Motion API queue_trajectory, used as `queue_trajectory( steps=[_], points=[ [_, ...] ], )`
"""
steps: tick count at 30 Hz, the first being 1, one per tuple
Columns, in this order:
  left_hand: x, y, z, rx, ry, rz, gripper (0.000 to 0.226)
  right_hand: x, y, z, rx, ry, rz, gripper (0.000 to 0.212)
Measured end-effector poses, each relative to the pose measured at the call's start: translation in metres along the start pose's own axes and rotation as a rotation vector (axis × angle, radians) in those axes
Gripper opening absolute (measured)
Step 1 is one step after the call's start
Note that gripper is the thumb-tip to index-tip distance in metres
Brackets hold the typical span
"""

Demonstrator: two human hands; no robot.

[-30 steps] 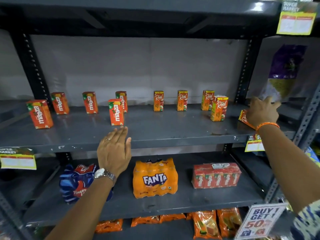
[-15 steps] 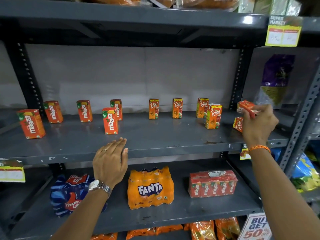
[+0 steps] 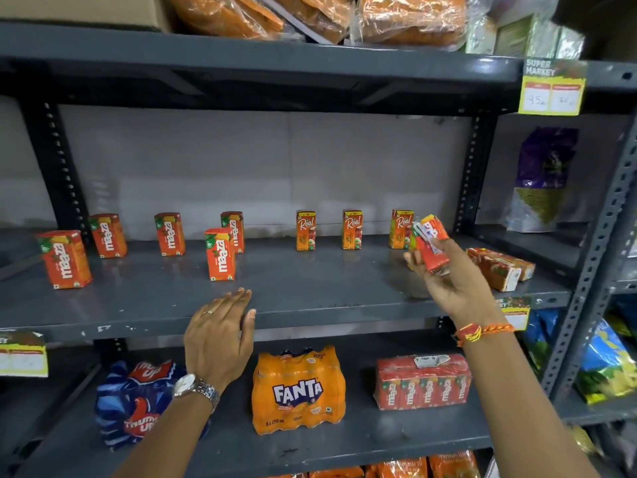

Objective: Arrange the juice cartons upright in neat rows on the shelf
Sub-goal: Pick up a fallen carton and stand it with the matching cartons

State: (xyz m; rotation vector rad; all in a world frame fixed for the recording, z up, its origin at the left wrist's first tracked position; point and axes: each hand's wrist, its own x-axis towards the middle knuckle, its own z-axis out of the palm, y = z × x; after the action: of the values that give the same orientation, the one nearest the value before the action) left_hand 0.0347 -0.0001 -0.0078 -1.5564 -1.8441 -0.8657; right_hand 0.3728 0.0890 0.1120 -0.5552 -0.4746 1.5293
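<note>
Several red Maaza cartons [image 3: 220, 254] stand upright on the left half of the grey middle shelf [image 3: 310, 298]. Three orange Real cartons [image 3: 305, 230] stand in a row at the back right. My right hand [image 3: 448, 274] holds a small red-orange carton [image 3: 435, 241] tilted above the shelf's right part, in front of another upright Real carton that it mostly hides. More cartons [image 3: 499, 267] lie on their sides at the shelf's right end. My left hand [image 3: 220, 336] rests flat on the shelf's front edge, fingers together, holding nothing.
Below are a blue Thums Up pack [image 3: 138, 405], an orange Fanta pack [image 3: 298, 389] and a wrapped Maaza multipack [image 3: 422, 381]. Orange bagged goods [image 3: 310, 15] fill the top shelf. Perforated uprights [image 3: 472, 174] frame the bay; a price tag [image 3: 551, 88] hangs top right.
My right hand lifted a lying carton from the shelf's right end and carried it leftward. The left hand stayed on the shelf edge. The camera tilted upward.
</note>
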Motion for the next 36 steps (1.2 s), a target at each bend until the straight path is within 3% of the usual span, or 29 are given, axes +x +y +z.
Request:
queue_trajectory(
  steps=[6, 11, 16, 20, 22, 30, 33, 36],
  points=[
    [-0.001, -0.001, 0.0, -0.019, -0.013, 0.002, 0.053, -0.011, 0.013, 0.009, 0.015, -0.136, 0.105, 0.054],
    [-0.001, -0.001, 0.0, -0.03, -0.026, -0.003, 0.051, -0.018, 0.021, 0.016, -0.018, -0.145, 0.112, 0.028],
    [-0.001, -0.001, -0.001, -0.045, -0.032, -0.01, 0.052, -0.028, 0.038, 0.019, -0.081, -0.194, 0.114, 0.052],
    [-0.001, -0.003, -0.005, -0.057, -0.065, 0.017, 0.051, -0.035, 0.055, 0.026, -0.139, -0.272, 0.146, 0.038],
    [-0.003, -0.009, -0.008, -0.061, -0.079, 0.05, 0.05, -0.036, 0.065, 0.031, -0.225, -0.288, 0.148, 0.041],
    [-0.013, -0.103, -0.037, 0.071, -0.046, -0.132, 0.061, -0.042, 0.119, 0.079, -0.478, -0.469, 0.214, 0.041],
    [-0.014, -0.137, -0.05, 0.114, -0.079, -0.206, 0.068, -0.048, 0.151, 0.109, -0.532, -0.589, 0.209, 0.028],
    [-0.019, -0.159, -0.057, 0.114, -0.119, -0.21, 0.072, -0.052, 0.188, 0.14, -0.621, -0.676, 0.202, 0.038]
  ],
)
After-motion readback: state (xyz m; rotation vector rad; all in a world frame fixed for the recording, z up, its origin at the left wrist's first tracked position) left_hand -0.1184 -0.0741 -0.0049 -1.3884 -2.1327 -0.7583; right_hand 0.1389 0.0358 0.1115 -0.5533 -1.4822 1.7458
